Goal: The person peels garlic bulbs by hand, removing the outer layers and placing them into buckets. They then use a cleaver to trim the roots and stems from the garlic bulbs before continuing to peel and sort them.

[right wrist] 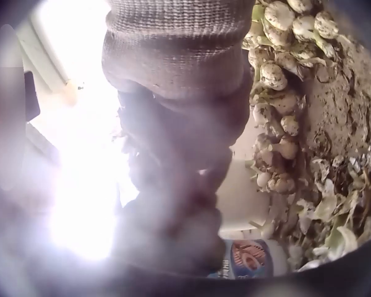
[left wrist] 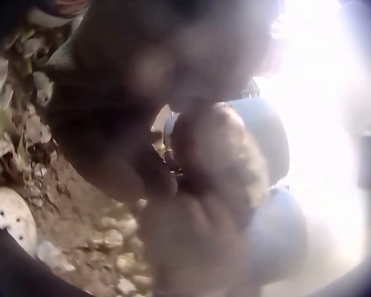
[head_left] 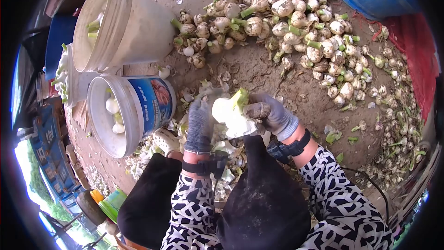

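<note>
In the head view, my gloved right hand [head_left: 273, 113] grips a white garlic bulb [head_left: 222, 110] with a short green stem, thumb and fingers at its right side. Loose white skin [head_left: 243, 127] hangs from the bulb's lower side. My gloved left hand [head_left: 200, 118] is at the left of the bulb, blurred; whether its fingers hold the bulb or its skin I cannot tell. Both hands are dark and blurred in the wrist views. Peeled skins lie on the ground below the hands.
A big heap of soil-covered garlic bulbs [head_left: 300, 18] lies ahead and to the right. On the left, a labelled bucket [head_left: 150, 102] with white bulbs inside lies tipped beside a larger white bucket [head_left: 143, 28]. Smaller bulbs [head_left: 402, 134] are spread at far right, near a red cloth [head_left: 411, 46].
</note>
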`<control>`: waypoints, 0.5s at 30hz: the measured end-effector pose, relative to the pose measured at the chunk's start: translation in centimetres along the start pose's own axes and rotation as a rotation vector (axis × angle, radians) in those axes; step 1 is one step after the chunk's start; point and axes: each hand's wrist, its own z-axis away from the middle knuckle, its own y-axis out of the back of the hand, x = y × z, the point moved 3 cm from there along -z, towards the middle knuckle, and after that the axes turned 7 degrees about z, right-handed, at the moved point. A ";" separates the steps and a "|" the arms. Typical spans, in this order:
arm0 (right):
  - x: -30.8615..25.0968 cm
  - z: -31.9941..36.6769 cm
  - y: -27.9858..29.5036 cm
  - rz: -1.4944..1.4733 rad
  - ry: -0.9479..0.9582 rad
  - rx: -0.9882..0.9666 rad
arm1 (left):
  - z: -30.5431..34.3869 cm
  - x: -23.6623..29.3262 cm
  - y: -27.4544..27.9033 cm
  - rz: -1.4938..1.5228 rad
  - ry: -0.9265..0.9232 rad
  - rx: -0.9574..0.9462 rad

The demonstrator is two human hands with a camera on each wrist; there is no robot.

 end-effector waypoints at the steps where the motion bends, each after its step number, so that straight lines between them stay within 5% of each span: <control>1: 0.8 -0.4 0.2 -0.100 -0.038 0.019 | -0.2 -0.9 0.5 0.428 0.213 0.205; 2: 1.4 -0.8 0.7 -0.197 -0.075 0.035 | -0.1 -1.8 0.5 0.856 0.427 0.410; 3: 1.7 -1.1 1.3 -0.217 -0.077 -0.013 | 0.3 -1.7 0.8 0.851 0.412 0.389; 6: 4.6 -1.5 4.3 0.206 0.129 -0.022 | 1.1 4.4 1.7 0.971 0.502 0.076; 8: 3.8 -1.8 2.2 0.110 0.133 -0.069 | 1.4 2.0 -0.4 0.936 0.434 0.065; 11: 2.4 -1.4 1.7 -0.339 0.054 -0.034 | 2.0 -0.2 -2.1 1.717 0.727 0.239; 15: 1.7 1.1 4.5 -0.477 0.056 -0.020 | 2.3 0.3 -0.4 1.743 0.736 0.372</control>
